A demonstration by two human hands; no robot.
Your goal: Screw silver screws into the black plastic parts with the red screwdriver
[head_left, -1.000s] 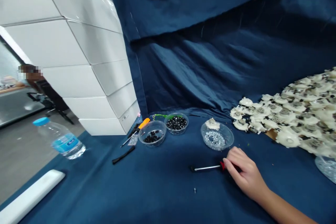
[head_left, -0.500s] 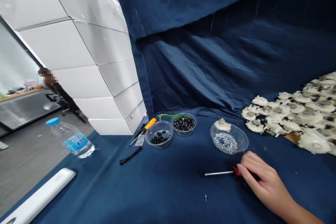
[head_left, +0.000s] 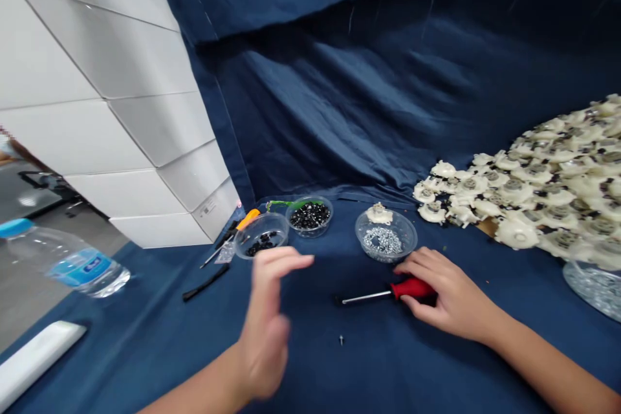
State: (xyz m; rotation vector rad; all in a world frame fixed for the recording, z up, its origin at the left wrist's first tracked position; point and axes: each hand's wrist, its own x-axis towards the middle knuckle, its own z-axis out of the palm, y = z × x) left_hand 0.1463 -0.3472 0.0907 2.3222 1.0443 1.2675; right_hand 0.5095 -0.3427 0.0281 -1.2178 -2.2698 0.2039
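My right hand (head_left: pixel 444 294) has its thumb and fingers around the red handle of a screwdriver (head_left: pixel 412 288), whose metal shaft points left along the blue cloth. At the shaft's end is something small and black that I cannot make out. Raised over the cloth, my left hand (head_left: pixel 269 323) is open and holds nothing; it is slightly blurred, fingers bent to the right and thumb apart. A small silver screw (head_left: pixel 341 339) lies between the two hands. Just beyond my right hand stands a clear bowl of silver screws (head_left: pixel 383 242), with a cream plastic part (head_left: pixel 379 213) at its back rim.
Two clear bowls hold small black pieces (head_left: pixel 310 217) behind my left hand. Many cream parts (head_left: pixel 517 191) are heaped at the right, near another clear container (head_left: pixel 594 278). At the left are a water bottle (head_left: pixel 72 265), a white bar (head_left: pixel 41 359), an orange-handled tool (head_left: pixel 248 218) and stacked white boxes (head_left: pixel 150 204).
My left hand has come into view from below. My right hand's grip has shifted, so more of the red handle shows. The view has turned to the right.
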